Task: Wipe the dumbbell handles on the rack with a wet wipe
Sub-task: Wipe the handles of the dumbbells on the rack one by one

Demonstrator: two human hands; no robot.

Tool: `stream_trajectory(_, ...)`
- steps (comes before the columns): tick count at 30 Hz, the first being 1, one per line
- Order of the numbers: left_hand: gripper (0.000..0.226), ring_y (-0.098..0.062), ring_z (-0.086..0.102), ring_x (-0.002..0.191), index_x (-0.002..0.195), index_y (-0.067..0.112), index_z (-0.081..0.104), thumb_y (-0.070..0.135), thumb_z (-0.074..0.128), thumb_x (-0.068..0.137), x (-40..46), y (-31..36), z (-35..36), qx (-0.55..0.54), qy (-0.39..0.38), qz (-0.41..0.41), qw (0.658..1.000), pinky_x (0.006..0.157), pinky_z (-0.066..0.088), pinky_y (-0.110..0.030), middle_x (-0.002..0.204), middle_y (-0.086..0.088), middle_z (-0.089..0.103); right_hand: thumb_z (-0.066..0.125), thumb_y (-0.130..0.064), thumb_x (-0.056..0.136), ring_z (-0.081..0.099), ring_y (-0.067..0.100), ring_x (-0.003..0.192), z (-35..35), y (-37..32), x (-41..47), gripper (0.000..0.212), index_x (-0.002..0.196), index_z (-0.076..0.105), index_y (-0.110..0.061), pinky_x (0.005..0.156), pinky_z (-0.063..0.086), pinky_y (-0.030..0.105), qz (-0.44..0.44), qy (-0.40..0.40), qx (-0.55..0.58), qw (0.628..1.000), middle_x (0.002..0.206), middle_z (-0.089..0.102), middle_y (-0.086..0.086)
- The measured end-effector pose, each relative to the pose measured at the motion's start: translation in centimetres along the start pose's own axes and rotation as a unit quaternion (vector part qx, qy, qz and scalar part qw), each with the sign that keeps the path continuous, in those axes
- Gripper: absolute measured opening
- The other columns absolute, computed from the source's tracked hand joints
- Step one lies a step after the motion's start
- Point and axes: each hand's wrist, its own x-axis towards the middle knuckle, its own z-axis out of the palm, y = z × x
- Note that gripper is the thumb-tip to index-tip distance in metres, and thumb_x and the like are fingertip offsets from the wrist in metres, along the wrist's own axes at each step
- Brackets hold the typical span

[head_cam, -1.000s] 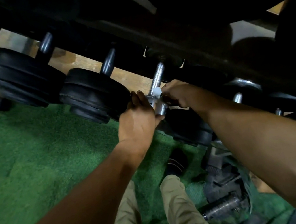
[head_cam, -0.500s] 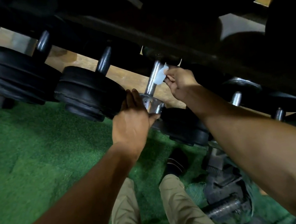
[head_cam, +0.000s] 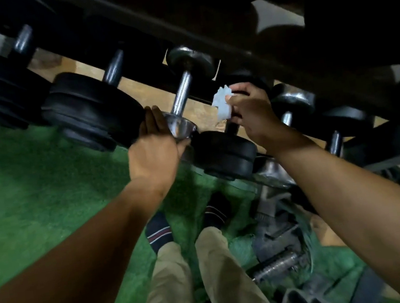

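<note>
Head view: the left hand (head_cam: 153, 149) reaches forward, fingers straight, cupping the chrome near end (head_cam: 180, 128) of a dumbbell on the rack (head_cam: 203, 44). Its handle (head_cam: 182, 94) rises bare toward the far weight. The right hand (head_cam: 252, 112), arm extended, pinches a crumpled white wipe (head_cam: 222, 102) just right of the handle, apart from it. Green turf (head_cam: 30, 189) lies below.
</note>
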Motion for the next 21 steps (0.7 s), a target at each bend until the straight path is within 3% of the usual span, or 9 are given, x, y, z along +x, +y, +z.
stream_trajectory(2, 0.099, -0.035, 0.033, 0.148, 0.160, -0.005, 0.006, 0.056, 0.053, 0.097, -0.2, 0.4, -0.3, -0.017, -0.013, -0.002, 1.000, 0.101, 0.048, -0.051, 0.167, -0.023, 0.016, 0.062, -0.004, 0.091, 0.069, 0.018, 0.077, -1.6, 0.6, -0.5, 0.016, 0.102, 0.060, -0.015, 0.061, 0.057, 0.031, -0.022, 0.020, -0.049, 0.998, 0.092, 0.069, 0.005)
stream_trajectory(4, 0.097, -0.035, 0.019, 0.154, 0.160, -0.003, -0.002, 0.055, 0.049, 0.100, -0.5, 0.8, -0.9, -0.055, -0.034, -0.008, 0.998, 0.115, 0.033, -0.053, 0.169, -0.021, 0.004, 0.065, -0.010, 0.085, 0.067, 0.023, 0.079, -3.0, 1.1, -1.2, 0.014, 0.095, 0.062, -0.018, 0.068, 0.055, 0.040, -0.044, 0.020, -0.079, 0.996, 0.089, 0.069, 0.009)
stream_trajectory(7, 0.098, -0.034, 0.005, 0.157, 0.160, -0.002, -0.002, 0.061, 0.042, 0.100, -1.2, 2.2, -1.5, -0.064, -0.039, -0.017, 0.997, 0.122, 0.015, -0.057, 0.169, -0.020, -0.002, 0.068, -0.026, 0.075, 0.065, 0.025, 0.083, -4.4, 1.3, -2.1, 0.010, 0.083, 0.067, -0.031, 0.073, 0.055, 0.049, -0.093, 0.018, -0.157, 0.983, 0.085, 0.066, 0.004)
stream_trajectory(11, 0.098, -0.030, -0.008, 0.157, 0.160, 0.002, -0.010, 0.065, 0.035, 0.099, -3.7, 5.5, -1.0, -0.084, -0.040, 0.024, 0.995, 0.127, 0.003, -0.051, 0.169, -0.016, -0.013, 0.069, -0.030, 0.080, 0.063, 0.012, 0.079, -5.4, 1.0, -2.6, 0.008, 0.086, 0.069, -0.037, 0.072, 0.053, 0.038, -0.153, 0.002, -0.253, 0.955, 0.084, 0.067, -0.007)
stream_trajectory(17, 0.104, -0.028, -0.012, 0.157, 0.159, 0.004, -0.015, 0.068, 0.040, 0.097, -4.0, 10.4, 1.7, -0.106, -0.083, 0.082, 0.988, 0.126, -0.003, -0.049, 0.169, -0.014, -0.019, 0.072, -0.010, 0.085, 0.067, 0.001, 0.086, -6.2, 0.7, -2.0, 0.022, 0.104, 0.076, -0.021, 0.077, 0.048, 0.010, -0.234, -0.063, -0.400, 0.884, 0.103, 0.071, -0.008)
stream_trajectory(21, 0.112, -0.029, -0.015, 0.156, 0.160, 0.011, -0.018, 0.070, 0.049, 0.091, -3.1, 11.1, 2.7, -0.134, -0.080, 0.039, 0.987, 0.126, 0.000, -0.053, 0.169, -0.012, -0.019, 0.073, -0.015, 0.090, 0.065, 0.004, 0.095, -7.1, 0.9, -1.1, 0.013, 0.103, 0.078, -0.016, 0.084, 0.050, 0.013, -0.334, -0.163, -0.436, 0.820, 0.106, 0.069, -0.002)
